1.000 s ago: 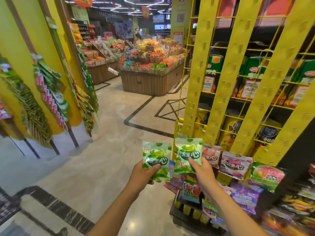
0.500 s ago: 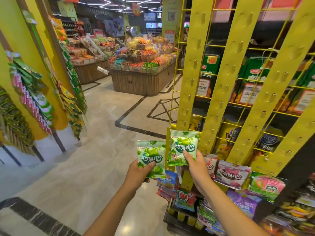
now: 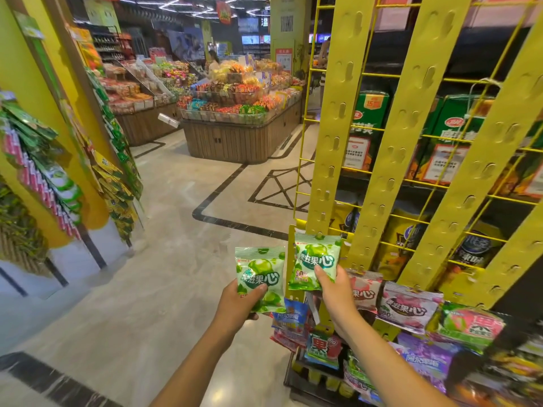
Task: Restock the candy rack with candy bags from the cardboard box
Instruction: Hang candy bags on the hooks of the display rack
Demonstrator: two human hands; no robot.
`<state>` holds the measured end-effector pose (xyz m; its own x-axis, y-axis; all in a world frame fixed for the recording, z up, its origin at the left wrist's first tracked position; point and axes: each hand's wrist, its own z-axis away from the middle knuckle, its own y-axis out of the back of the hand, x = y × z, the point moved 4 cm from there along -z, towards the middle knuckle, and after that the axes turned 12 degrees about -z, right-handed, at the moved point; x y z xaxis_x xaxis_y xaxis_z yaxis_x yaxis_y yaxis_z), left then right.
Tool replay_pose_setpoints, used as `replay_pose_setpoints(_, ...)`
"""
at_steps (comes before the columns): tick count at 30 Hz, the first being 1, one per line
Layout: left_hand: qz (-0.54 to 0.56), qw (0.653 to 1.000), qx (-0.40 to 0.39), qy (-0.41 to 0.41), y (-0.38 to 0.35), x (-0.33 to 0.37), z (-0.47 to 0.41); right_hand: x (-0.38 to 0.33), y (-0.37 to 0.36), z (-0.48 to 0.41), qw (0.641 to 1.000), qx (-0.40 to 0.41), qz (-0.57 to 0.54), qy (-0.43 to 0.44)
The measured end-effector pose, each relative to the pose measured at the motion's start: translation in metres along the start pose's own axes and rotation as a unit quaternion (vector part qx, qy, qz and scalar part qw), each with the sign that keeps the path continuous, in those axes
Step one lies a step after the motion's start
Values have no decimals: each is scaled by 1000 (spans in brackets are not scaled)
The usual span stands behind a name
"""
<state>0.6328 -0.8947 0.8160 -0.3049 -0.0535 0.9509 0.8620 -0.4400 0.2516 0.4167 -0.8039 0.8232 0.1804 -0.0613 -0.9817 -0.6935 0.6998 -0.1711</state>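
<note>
Supermarket aisle, with a tall yellow candy rack (image 3: 332, 142) on the right and a person holding two green candy bags up to its foot.

Restocking looks partly done. A row of hung bags (image 3: 408, 306) already fills the lower rack, while the slotted strips above are bare. The left hand (image 3: 235, 304) grips the left green bag (image 3: 260, 277), thumb across its front, out over the floor and clear of the rack. The right hand (image 3: 335, 292) pinches the right green bag (image 3: 316, 259), whose top edge is at the lowest slots of the nearest strip; whether it has caught there cannot be told. The cardboard box is out of view. Compared with a second ago, when the bags were level, the right one now sits higher.
</note>
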Motion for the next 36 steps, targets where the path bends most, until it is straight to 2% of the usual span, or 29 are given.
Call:
replay_pose_setpoints(7, 0, 1000, -3, 4, 0, -9, -1, 14, 1, -3, 1000, -9, -12, -18)
replay_pose_setpoints(13, 5, 1000, -5, 8, -2, -17, -2, 42, 6, -3, 995, -10, -64, -79)
replay_pose_setpoints(25, 5, 1000, 4, 19, 2, -25, -3, 66, 5, -3, 981, 10, -91, -168)
replay_pose_setpoints(31, -3, 1000, 5, 19, 3, -26, -2, 68, 7, -3, 980, 17, -81, -182)
replay_pose_setpoints(36, -5, 1000, -1, 17, 1, -24, 0, 72, 9, -1, 979, -12, -70, -190)
